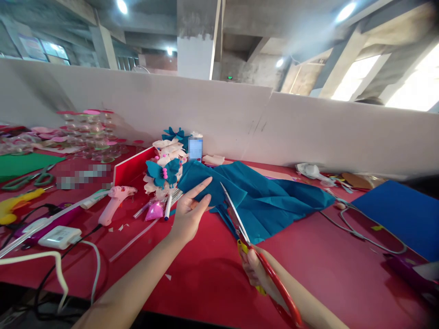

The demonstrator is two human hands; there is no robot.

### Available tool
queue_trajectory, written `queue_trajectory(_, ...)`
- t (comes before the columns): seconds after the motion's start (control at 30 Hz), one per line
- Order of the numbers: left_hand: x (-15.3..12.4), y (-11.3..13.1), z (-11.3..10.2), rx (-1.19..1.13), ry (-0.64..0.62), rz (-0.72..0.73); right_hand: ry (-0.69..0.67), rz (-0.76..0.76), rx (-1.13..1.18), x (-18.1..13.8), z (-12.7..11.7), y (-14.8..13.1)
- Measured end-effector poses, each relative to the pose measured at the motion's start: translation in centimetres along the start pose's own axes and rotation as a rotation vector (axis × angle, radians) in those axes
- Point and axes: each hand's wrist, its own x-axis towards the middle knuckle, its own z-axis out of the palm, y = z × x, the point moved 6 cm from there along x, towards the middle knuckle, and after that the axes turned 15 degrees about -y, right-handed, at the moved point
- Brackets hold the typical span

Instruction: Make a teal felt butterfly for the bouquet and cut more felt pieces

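Note:
A large piece of teal fabric (274,201) spreads over the red table, its folded left part lifted up. My left hand (188,212) pinches that part near its lower edge, forefinger and thumb pointing right. In my right hand (259,269) is a pair of scissors (242,224) with red and yellow handles. Their blades point up and to the left, against the fabric; whether they are cutting into it I cannot tell. Just left of the fabric stand teal petal flowers (163,172) with pink beads, among cream ones (169,148).
On the left lie a pink glue gun (116,201), a white adapter (60,236) with cables, and green scissors (32,178). A phone (195,149) leans at the back. Blue sheet material (403,219) and a grey cable (356,228) are on the right. A white partition (308,132) closes the back.

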Motion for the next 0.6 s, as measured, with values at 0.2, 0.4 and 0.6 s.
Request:
queue_trajectory(0.2, 0.1, -0.2, -0.2, -0.019, -0.01, -0.003, 0.007, -0.03, -0.112, -1.4, 0.0, -2.4)
queue_trajectory(0.4, 0.0, -0.3, -0.5, 0.036, -0.006, -0.013, 0.023, 0.042, -0.108, -0.1, -0.9, 0.8)
queue_trajectory(0.6, 0.1, 0.2, -0.4, 0.102, -0.045, -0.031, 0.023, 0.091, -0.156, -0.2, -1.6, 3.2)
